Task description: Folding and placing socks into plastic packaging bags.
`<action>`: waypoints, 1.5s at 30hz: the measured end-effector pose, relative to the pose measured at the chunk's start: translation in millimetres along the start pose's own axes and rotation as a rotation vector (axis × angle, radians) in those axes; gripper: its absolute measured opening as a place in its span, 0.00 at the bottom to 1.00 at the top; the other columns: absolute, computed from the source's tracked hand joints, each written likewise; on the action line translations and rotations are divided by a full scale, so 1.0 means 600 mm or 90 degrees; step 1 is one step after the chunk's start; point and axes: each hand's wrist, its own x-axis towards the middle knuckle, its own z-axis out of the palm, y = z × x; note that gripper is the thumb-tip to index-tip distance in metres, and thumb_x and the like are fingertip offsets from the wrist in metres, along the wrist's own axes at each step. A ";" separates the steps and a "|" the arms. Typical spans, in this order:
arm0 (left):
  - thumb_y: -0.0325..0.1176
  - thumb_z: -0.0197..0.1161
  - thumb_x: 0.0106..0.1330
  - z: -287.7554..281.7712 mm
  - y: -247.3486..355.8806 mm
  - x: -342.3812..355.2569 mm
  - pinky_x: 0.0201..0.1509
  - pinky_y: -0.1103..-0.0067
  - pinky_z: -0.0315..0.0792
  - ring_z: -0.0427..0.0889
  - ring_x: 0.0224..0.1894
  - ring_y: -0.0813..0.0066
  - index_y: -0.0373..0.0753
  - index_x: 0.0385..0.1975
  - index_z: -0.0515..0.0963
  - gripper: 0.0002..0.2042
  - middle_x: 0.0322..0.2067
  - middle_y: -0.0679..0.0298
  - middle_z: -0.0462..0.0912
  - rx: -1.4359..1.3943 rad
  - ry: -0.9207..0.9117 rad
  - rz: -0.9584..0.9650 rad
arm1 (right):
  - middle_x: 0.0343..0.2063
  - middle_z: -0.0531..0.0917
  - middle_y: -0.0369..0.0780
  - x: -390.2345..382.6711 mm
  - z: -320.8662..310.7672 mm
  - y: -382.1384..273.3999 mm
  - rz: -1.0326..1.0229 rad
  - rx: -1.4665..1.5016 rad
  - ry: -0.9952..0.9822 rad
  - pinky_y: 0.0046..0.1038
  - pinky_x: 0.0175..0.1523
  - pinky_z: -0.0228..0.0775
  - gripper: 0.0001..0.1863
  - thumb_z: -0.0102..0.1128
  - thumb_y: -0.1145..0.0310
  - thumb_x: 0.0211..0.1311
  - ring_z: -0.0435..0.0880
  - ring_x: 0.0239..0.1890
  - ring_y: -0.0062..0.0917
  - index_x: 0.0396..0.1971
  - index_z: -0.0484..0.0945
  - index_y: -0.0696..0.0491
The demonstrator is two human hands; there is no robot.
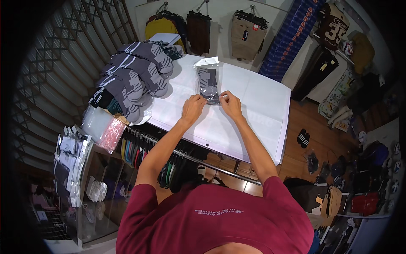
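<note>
A clear plastic bag (203,94) lies flat on the white table, its white header at the far end. Inside it is a folded pair of grey and dark socks (207,79). My left hand (193,108) is closed at the bag's near left corner, fingertips on its edge. At the near right corner my right hand (231,106) pinches the plastic between thumb and fingers. To the left, a pile of grey socks (135,70) with white stripes and pale patterned feet is stacked in overlapping rows.
The white tabletop (258,110) spreads right of the bag. Clear packaging (95,120) and a pink plastic packet (112,134) sit at its left corner. A clothes rail (198,160) runs under the near edge. Trousers (248,36) hang on the far wall; slippers (303,138) lie on the floor.
</note>
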 end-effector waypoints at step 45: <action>0.32 0.69 0.67 -0.775 0.273 -1.109 0.29 0.89 0.69 0.77 0.27 0.90 0.36 0.41 0.85 0.09 0.30 0.72 0.85 -0.236 1.033 -0.612 | 0.15 0.64 0.23 -0.889 0.518 -0.830 -0.222 0.560 -0.893 0.19 0.25 0.46 0.22 0.69 0.66 0.64 0.57 0.20 0.08 0.13 0.68 0.49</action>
